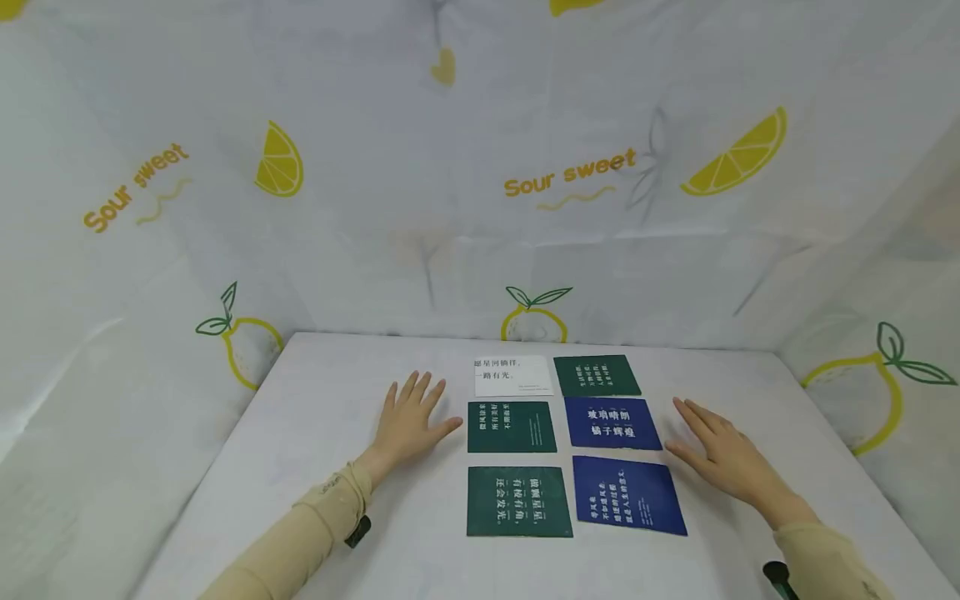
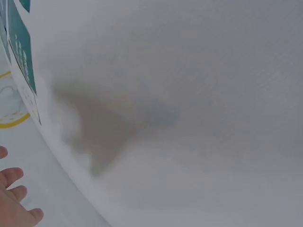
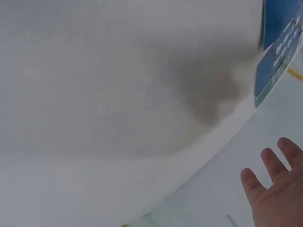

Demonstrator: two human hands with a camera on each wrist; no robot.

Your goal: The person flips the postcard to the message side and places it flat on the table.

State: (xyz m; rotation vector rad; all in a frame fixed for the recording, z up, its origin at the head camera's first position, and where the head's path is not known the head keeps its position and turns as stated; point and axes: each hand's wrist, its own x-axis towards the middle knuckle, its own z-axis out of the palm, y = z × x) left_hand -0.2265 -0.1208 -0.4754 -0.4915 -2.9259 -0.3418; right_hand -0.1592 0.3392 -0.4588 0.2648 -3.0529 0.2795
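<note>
Low in the head view, right of centre, two columns lie on the counter point(image 1: 300, 417): white card point(image 1: 513, 379), middle green card point(image 1: 512, 442), lower green card point(image 1: 487, 502); then upper green card point(image 1: 573, 377), middle blue card point(image 1: 581, 429), lower blue card point(image 1: 660, 492). Left hand point(image 1: 408, 421), right hand point(image 1: 720, 454) — both empty, fingers straight and spread, thumbs just beside the middle row! It looks like a hands-off step — any lift would call for pinching a thin edge.
</note>
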